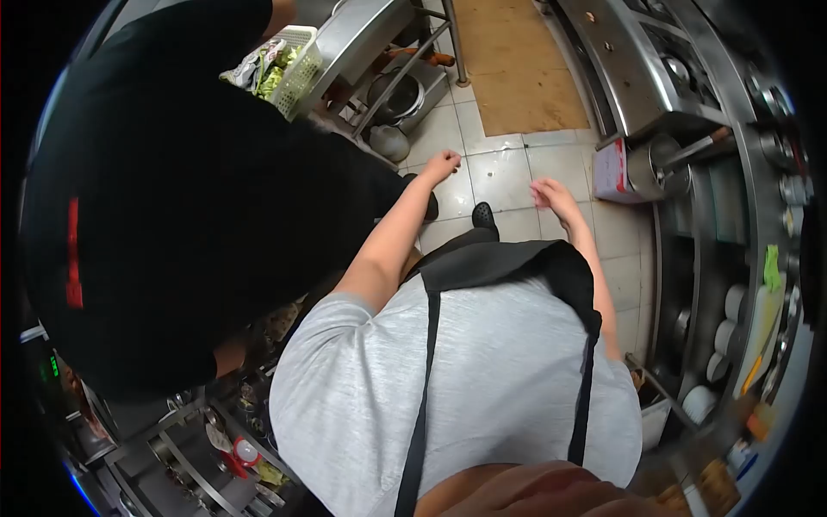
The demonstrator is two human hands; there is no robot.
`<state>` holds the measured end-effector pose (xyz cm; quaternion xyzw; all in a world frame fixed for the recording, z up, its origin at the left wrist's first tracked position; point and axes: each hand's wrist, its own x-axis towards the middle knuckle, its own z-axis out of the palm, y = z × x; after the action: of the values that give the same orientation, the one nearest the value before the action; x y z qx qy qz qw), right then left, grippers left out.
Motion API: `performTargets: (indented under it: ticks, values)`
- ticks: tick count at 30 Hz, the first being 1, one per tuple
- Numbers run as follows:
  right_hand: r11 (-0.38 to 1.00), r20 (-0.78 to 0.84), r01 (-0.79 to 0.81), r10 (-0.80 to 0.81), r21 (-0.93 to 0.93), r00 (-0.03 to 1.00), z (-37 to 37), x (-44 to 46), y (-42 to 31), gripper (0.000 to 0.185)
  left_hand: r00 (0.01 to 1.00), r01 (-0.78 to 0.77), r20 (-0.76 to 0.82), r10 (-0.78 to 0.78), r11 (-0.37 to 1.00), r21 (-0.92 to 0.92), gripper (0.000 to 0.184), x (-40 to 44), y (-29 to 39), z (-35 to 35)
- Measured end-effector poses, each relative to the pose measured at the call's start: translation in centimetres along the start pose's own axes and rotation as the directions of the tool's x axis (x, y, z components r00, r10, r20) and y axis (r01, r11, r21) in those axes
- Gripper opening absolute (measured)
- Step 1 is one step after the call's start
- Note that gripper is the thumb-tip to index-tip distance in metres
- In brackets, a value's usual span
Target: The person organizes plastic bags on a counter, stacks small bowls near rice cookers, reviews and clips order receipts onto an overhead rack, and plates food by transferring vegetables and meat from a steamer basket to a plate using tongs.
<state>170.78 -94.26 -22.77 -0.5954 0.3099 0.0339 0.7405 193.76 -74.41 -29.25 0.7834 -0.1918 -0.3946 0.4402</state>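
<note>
1. Co-worker in black clothing (189, 198) with a red strip takes up the left side of my view, close beside my left arm, hiding much of what lies behind. A steel table (366, 36) stands ahead of this person; on my right, a steel cooking counter (620, 65) runs forward. Between them, a brown floor mat (521, 69) covers part of the white tiled floor (504, 177).
2. White perforated plastic basket (301, 76), at the steel table's near end, contains green leafy vegetables and a printed bag. Below the table sits a round, dark-interior metal pot (396, 96); a cloudy, rounded plastic jug (389, 143) is near it. I cannot tell what either contains.
3. To the right stands a white-and-red square-sided container (610, 171), just beside a deep steel pot (642, 170). A long steel handle (696, 149) slants from the pot's mouth, up and right in my view, to a brownish end.
4. My left hand (444, 164) is over the tiles, nearest the jug, fingers curled inward; I cannot tell whether their tips meet. My right hand (551, 196) is over the tiles too, nearer the square-sided container but apart from it, fingers loosely bent and parted.
5. A black perforated shoe (484, 219) is on the floor between and below the hands in my view, its long axis running forward, toe away from me.
</note>
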Motion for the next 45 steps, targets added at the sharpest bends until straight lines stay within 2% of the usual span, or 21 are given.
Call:
performTargets:
  ticks: [4,8,11,15,17,19,21,22,26,28,29,30,31,33,35,37,38,40,41,43,45]
  values:
    - [0.848,-0.327,-0.071,-0.124,-0.525,0.937,-9.1,1.9,8.4,0.029,0.972,0.168,-0.144,-0.185,0.978,-0.125,0.022,7.7,1.7,-4.6]
    - [0.872,-0.31,-0.432,0.355,-0.231,0.882,-17.8,2.5,20.4,0.026,0.909,0.313,-0.275,-0.312,0.949,-0.042,0.022,11.0,-1.1,-7.0]
    - [0.769,-0.314,-0.592,0.515,-0.241,0.797,-20.7,2.7,21.4,0.023,0.874,0.455,-0.394,-0.284,0.765,0.457,0.034,12.2,-2.3,-9.0]
    - [0.727,-0.271,-0.635,0.576,-0.262,0.771,-24.6,6.1,21.4,0.02,0.776,0.558,-0.518,-0.359,0.775,0.298,0.031,13.2,-4.0,-11.6]
    - [0.743,-0.235,-0.62,0.575,-0.251,0.784,-26.6,9.5,21.6,0.018,0.408,0.395,-0.81,-0.422,0.881,-0.259,0.024,12.0,-2.2,-12.7]
    - [0.792,-0.199,-0.575,0.541,-0.204,0.817,-28.6,13.7,22.3,0.017,0.149,0.146,-0.878,-0.455,0.888,-0.435,0.017,13.2,-8.2,-16.6]
    - [0.85,-0.175,-0.513,0.491,-0.121,0.854,-30.5,18.9,22.2,0.017,0.074,-0.464,-0.589,-0.804,0.496,-0.734,0.013,12.5,-13.7,-21.4]
    - [0.871,-0.164,-0.486,0.47,-0.075,0.867,-29.8,20.7,19.6,0.017,-0.081,-0.509,-0.516,-0.853,0.48,-0.714,0.016,12.7,-10.1,-21.5]
    - [0.916,-0.215,-0.399,0.381,-0.047,0.899,-26.9,27.4,2.9,0.018,0.143,-0.875,-0.351,-0.926,0.047,-0.481,0.039,11.4,-7.9,-26.8]
    - [0.934,-0.239,-0.357,0.343,-0.017,0.908,-25.9,28.8,0.7,0.018,0.094,-0.809,-0.632,-0.769,0.311,-0.499,0.039,11.5,-10.4,-28.6]
    - [0.929,-0.259,-0.371,0.356,-0.01,0.898,-25.2,29.0,0.4,0.019,0.146,-0.84,-0.48,-0.865,0.148,-0.523,0.039,11.1,-10.6,-29.8]
    - [0.925,-0.202,-0.365,0.34,-0.102,0.918,-26.1,28.8,2.1,0.019,0.316,-0.745,-0.686,-0.655,0.276,-0.607,0.036,10.5,-14.3,-30.8]
    - [0.913,-0.148,-0.359,0.335,-0.193,0.931,-26.8,28.3,3.9,0.019,0.317,-0.729,-0.708,-0.631,0.315,-0.607,0.036,10.9,-14.8,-32.5]
    - [0.787,-0.244,-0.522,0.463,-0.329,0.852,-25.8,25.3,3.4,0.019,0.115,-0.519,-0.777,-0.619,0.629,-0.578,0.035,9.6,-12.8,-35.8]
    - [0.604,-0.286,-0.66,0.602,-0.447,0.745,-26.3,22.4,4.5,0.013,-0.054,0.25,-0.868,-0.494,0.835,-0.491,0.035,2.7,-5.0,-42.6]
    - [0.558,0.221,-0.144,0.534,-0.817,0.816,-30.9,19.5,9.2,0.019,0.038,0.755,-0.888,-0.458,0.595,-0.274,0.035,-5.9,7.6,-49.1]
    - [0.558,0.196,-0.171,0.537,-0.812,0.82,-31.8,18.9,9.4,0.019,0.072,0.824,-0.875,-0.479,0.523,-0.218,0.035,-7.5,11.8,-50.8]
    - [0.262,0.518,0.447,0.456,-0.855,0.723,-32.4,17.0,9.0,0.025,0.118,0.773,-0.914,-0.389,0.614,-0.162,0.038,-8.4,10.2,-50.9]
    - [0.259,0.494,0.421,0.46,-0.869,0.737,-32.1,16.9,8.7,0.025,0.1,0.759,-0.904,-0.415,0.619,-0.2,0.038,-7.7,10.8,-50.3]
    - [0.364,0.162,-0.119,0.653,-0.924,0.74,-31.7,17.3,8.1,0.027,0.086,0.85,-0.902,-0.422,0.504,-0.155,0.036,-5.5,14.4,-48.5]
    - [0.498,-0.031,-0.366,0.56,-0.786,0.828,-31.5,17.6,8.3,0.027,0.068,0.838,-0.899,-0.432,0.514,-0.184,0.036,-5.1,14.5,-48.8]
